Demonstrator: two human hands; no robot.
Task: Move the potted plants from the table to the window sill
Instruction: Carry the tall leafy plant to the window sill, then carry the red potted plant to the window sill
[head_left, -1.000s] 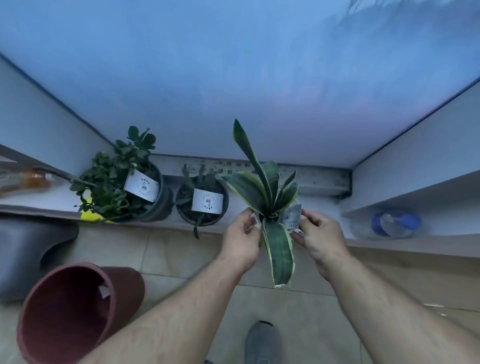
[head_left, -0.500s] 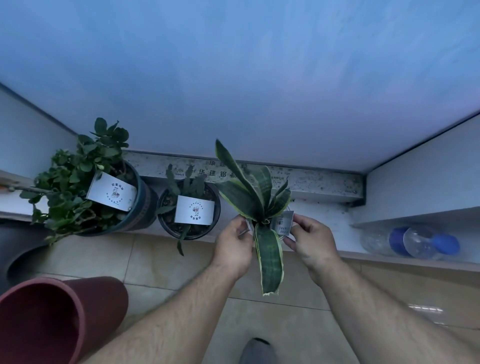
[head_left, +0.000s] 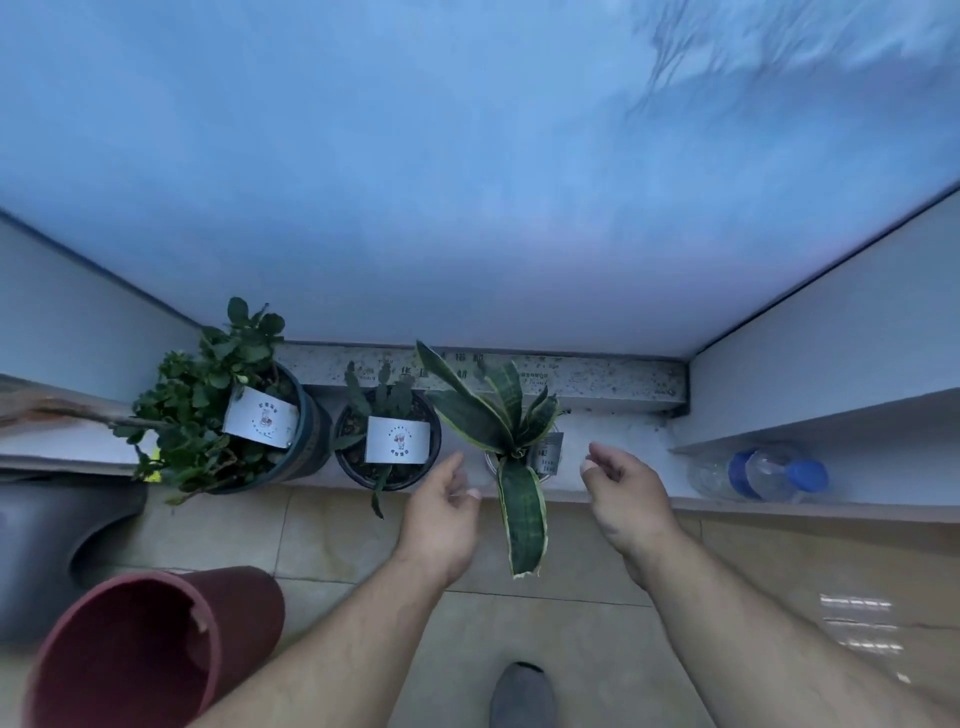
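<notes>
- Head view: three potted plants stand in a row on the window sill (head_left: 613, 441), under the frosted pane.
- The snake plant (head_left: 498, 415) is the right-hand one of the row; its small pot sits on the sill near the front edge, and one long striped leaf hangs forward over the edge, down between the two hands.
- Half a second ago both hands were closed round this pot; now they have let go and drawn back toward the person.
- The left hand (head_left: 441, 512) hovers just left of the hanging leaf, fingers (head_left: 470, 493) loosely curled and apart, holding nothing and clear of the pot.
- The right hand (head_left: 621, 493) hovers to the right of the pot, thumb and fingers spread a little and empty, also clear of the plant.
- A small grey tag (head_left: 546, 453) stands at the right side of the snake plant's pot.
- The middle pot (head_left: 387, 441), dark and round, holds a low plant with a white label; it stands just beside the snake plant on the left, as before.
- The leafy plant (head_left: 208, 405) in the larger dark pot stands at the left end, touching or nearly touching the middle pot, also with a white label.
- A clear bottle with a blue cap (head_left: 763, 473) lies on its side farther right on the sill, well apart from the plants.
- Below the sill, a reddish-brown bin (head_left: 156, 644) stands on the tiled floor at lower left.
- The tip of a grey shoe (head_left: 522, 696) shows at the bottom edge.
</notes>
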